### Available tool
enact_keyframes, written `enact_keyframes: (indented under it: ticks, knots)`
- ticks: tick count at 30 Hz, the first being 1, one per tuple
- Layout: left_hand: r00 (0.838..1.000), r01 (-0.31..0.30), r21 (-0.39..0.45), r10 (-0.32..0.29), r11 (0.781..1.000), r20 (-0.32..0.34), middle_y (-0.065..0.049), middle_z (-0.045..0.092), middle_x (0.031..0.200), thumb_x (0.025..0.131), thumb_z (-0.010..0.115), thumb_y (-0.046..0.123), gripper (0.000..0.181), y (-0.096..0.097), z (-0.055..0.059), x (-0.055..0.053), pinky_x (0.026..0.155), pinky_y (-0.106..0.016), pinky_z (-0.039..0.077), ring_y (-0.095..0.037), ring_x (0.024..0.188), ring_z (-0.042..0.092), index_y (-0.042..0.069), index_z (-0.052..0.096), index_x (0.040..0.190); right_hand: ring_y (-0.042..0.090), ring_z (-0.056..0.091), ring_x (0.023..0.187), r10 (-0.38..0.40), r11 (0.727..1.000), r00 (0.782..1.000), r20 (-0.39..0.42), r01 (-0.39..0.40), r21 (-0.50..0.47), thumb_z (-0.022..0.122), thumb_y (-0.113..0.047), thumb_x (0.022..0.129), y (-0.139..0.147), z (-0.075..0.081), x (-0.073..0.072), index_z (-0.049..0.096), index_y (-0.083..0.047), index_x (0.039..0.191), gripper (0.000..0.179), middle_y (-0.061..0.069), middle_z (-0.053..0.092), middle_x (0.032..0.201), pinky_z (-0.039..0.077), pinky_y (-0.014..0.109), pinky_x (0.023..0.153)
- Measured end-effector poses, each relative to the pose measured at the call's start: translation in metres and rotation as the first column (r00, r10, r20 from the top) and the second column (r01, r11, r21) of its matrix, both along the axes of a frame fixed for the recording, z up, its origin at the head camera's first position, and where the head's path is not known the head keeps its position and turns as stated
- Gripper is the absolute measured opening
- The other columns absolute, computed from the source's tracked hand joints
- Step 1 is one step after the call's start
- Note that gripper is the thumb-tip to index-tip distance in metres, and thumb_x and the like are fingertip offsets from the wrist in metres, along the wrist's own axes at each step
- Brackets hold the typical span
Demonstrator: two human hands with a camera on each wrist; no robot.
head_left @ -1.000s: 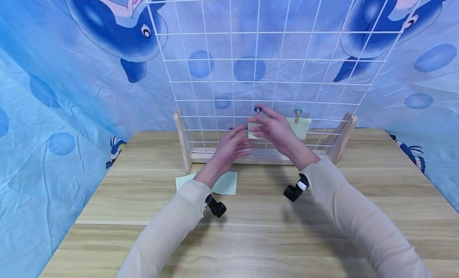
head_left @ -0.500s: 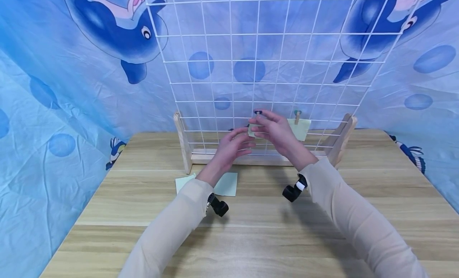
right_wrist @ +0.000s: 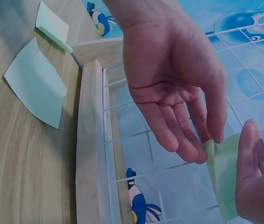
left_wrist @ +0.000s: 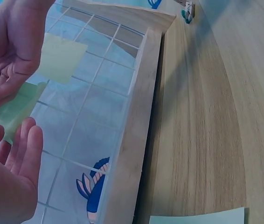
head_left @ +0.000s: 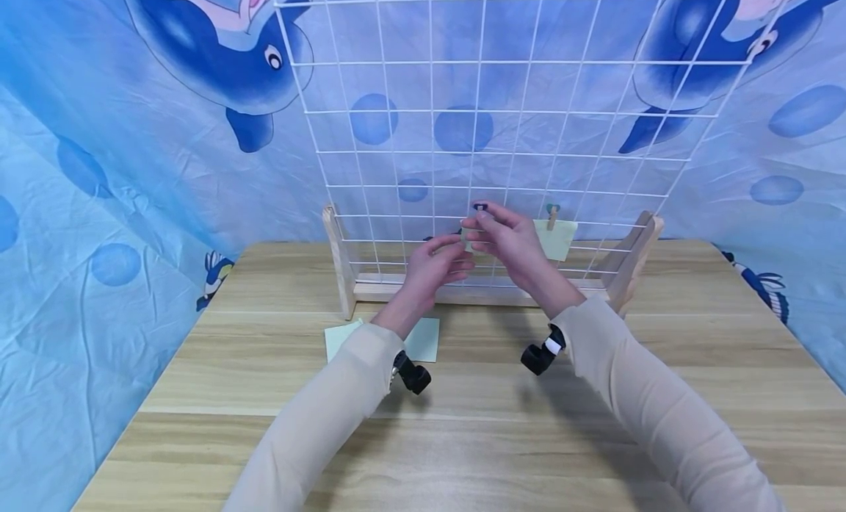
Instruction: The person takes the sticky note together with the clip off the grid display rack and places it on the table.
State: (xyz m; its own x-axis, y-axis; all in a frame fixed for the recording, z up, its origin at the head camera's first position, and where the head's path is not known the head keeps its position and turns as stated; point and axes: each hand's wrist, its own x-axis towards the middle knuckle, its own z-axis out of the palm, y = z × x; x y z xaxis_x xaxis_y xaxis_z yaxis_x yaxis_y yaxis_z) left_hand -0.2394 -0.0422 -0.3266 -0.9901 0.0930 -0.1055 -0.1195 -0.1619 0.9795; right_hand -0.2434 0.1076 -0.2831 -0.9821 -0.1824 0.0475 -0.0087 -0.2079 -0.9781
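A pale green paper note (right_wrist: 225, 177) hangs against the white wire grid (head_left: 529, 86), its edge bent. My left hand (head_left: 432, 266) pinches that edge between thumb and finger, the other fingers below it. My right hand (head_left: 515, 240) stands at the note's upper part, thumb and index finger around a small wooden clothespin (head_left: 480, 207) with a dark blue heart. The fingers partly hide this clothespin and the note. Just right of the hands, another pale green note (head_left: 558, 240) hangs from a clothespin (head_left: 552, 217) with a green heart.
Two loose pale green notes (head_left: 423, 341) lie on the wooden table (head_left: 476, 424) left of the middle, partly behind the left arm. Wooden feet (head_left: 634, 262) and a wooden bar (head_left: 456, 294) support the grid. A blue patterned cloth (head_left: 73, 336) hangs behind and around the table.
The left hand has shifted slightly right and its fingers have drawn together at the note's edge. The right hand has stayed by the clothespin, dipping slightly.
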Motion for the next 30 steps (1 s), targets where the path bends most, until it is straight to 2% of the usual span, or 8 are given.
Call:
enact_keyframes:
  ticks: [13,20,28,30]
  knots:
    - [0.997,-0.061,-0.003,0.061,0.998,0.038,-0.014,0.072,0.100,0.093,0.062,0.016,0.025,0.0045,0.0039,-0.0013,0.073,-0.030,0.060,-0.018,0.080,0.072,0.006,0.063,0.117,0.010,0.069,0.079,-0.049,0.996,0.998,-0.031,0.046,-0.081,0.052,-0.016,0.100,-0.0003,-0.0064,-0.0004,0.049,0.001,0.136,0.040,-0.003,0.073,0.086,0.058,0.021,0.073]
    - [0.997,-0.056,-0.022,0.057,0.998,0.048,-0.015,0.072,0.100,0.094,0.062,0.017,0.026,0.0033,0.0051,0.0007,0.073,-0.030,0.060,-0.019,0.082,0.072,0.006,0.062,0.118,0.010,0.070,0.078,-0.048,0.993,0.998,-0.032,0.044,-0.109,0.053,-0.015,0.100,-0.0006,-0.0055,0.0010,0.054,-0.002,0.130,0.033,-0.002,0.073,0.085,0.058,0.021,0.072]
    - [0.998,-0.046,-0.042,0.047,0.998,0.044,-0.014,0.072,0.101,0.095,0.062,0.019,0.032,0.0009,0.0070,0.0028,0.074,-0.030,0.060,-0.019,0.083,0.072,0.004,0.060,0.123,0.010,0.070,0.079,-0.033,0.992,0.998,-0.045,0.027,-0.120,0.053,-0.015,0.100,-0.0019,0.0001,0.0031,0.049,0.000,0.136,0.039,-0.002,0.073,0.086,0.058,0.022,0.071]
    - [0.998,-0.044,-0.038,0.046,0.998,0.044,-0.017,0.071,0.103,0.095,0.061,0.018,0.030,0.0005,0.0069,0.0031,0.074,-0.030,0.060,-0.020,0.083,0.072,0.004,0.060,0.122,0.010,0.070,0.078,-0.030,0.991,0.999,-0.045,0.024,-0.129,0.053,-0.014,0.100,-0.0016,0.0012,0.0041,0.048,0.001,0.136,0.040,-0.002,0.073,0.085,0.058,0.022,0.071]
